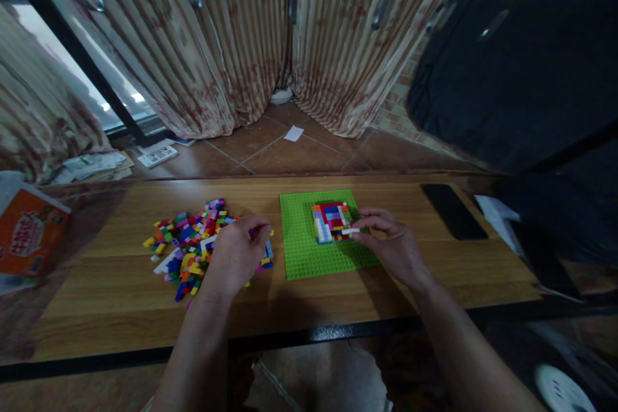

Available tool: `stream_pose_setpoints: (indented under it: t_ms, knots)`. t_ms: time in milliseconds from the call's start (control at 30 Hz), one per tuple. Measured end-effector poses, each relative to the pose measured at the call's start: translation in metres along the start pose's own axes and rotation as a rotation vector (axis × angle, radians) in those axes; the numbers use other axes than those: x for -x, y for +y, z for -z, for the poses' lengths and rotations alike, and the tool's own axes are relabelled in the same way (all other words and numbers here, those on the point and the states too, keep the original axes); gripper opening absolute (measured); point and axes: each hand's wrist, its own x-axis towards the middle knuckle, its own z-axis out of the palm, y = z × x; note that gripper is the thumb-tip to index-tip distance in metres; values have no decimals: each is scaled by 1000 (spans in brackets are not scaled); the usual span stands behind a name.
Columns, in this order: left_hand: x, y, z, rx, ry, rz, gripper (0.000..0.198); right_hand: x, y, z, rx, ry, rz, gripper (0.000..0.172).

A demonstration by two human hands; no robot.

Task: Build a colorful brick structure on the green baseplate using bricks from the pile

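Note:
A green baseplate [300, 257] lies on the wooden table, bearing a low block of many-coloured toy bricks [331, 212]. My right hand [393, 241] is at the right side of that block. Its thumb and fingertips pinch a small white toy brick [350, 230] over the block's front right part; whether it touches the bricks below I cannot tell. My left hand [241, 250] is left of the baseplate, over the right part of a heap of loose bricks [188, 232]. Its fingers are curled together, and what they hold, if anything, is hidden.
A black phone [454, 211] lies on the table [106, 296] at the right, with white paper [497, 222] beyond it. An orange box [29, 232] stands at the far left. Striped curtains [232, 45] hang behind the tiled floor, where a white sheet [293, 133] lies.

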Motion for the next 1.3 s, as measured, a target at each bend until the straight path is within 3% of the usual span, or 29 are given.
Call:
stream_pose_setpoints:
  t_ms: [200,400,933,1300]
  knots:
    - [7,25,-37,7,-133,-117,22,4,14,-12,-140,-53,-45,14]
    - [10,30,-55,-18,-177,-169,23,8,26,-18,-61,-31,-18,12]
    - [14,42,-69,22,-197,-230,33,4,18,-26,-160,41,-100,8]
    - [16,47,-72,7,-201,-226,29,0,17,-28,-134,53,-174,12]
